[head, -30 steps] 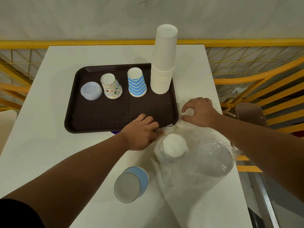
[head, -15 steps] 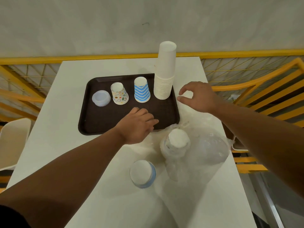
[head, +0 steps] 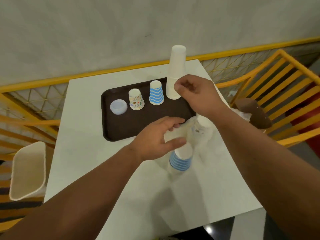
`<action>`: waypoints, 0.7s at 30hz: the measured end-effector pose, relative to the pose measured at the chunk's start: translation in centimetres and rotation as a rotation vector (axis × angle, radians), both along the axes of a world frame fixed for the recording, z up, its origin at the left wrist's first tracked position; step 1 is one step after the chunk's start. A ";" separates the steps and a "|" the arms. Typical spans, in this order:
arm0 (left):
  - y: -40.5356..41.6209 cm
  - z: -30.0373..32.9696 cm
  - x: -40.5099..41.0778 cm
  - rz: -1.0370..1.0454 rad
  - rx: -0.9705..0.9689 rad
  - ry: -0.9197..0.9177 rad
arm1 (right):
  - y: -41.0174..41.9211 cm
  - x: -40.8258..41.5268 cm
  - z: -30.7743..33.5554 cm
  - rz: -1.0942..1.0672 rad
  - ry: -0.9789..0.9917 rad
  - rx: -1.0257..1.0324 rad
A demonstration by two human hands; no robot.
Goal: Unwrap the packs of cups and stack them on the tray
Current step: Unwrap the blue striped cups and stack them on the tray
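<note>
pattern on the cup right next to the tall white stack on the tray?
Blue and white wavy stripes on the upside-down cup; the head view, the only one, shows it.

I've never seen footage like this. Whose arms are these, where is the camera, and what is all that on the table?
No machine here: a person wears a camera on the head, looking down at their own arms. The white table bears a dark brown plastic tray with a tall stack of white paper cups, a blue-striped cup, a patterned cup and a pale translucent lid. The left hand, fingers relaxed, reaches towards a blue-striped stack of cups beside clear plastic wrapping. The right hand is raised with curled fingers; whether it pinches anything is unclear.
</note>
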State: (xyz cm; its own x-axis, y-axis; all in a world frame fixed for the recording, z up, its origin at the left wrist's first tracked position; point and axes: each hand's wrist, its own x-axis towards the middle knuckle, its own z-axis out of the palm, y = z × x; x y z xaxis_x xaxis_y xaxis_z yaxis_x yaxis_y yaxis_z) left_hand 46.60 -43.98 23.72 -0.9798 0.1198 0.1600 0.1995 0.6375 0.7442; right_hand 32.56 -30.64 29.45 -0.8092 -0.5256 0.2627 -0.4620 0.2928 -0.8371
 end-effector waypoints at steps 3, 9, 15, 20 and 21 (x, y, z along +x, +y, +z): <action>1.7 -1.5 2.0 -0.134 -0.209 -0.049 | 0.4 2.7 -0.9 -0.045 -0.143 -0.066; 2.3 -3.8 3.4 -0.025 -0.131 -0.070 | 3.5 8.1 -5.3 -0.054 -0.299 -0.266; 2.9 -4.6 3.8 0.191 -0.043 -0.144 | 8.1 13.1 -15.1 0.067 -0.409 0.070; 4.9 -5.2 4.2 0.353 0.127 -0.153 | 7.1 12.3 -17.0 0.256 -0.496 0.070; 5.2 -5.2 4.4 0.376 0.156 -0.161 | 6.7 11.9 -17.0 0.269 -0.489 0.073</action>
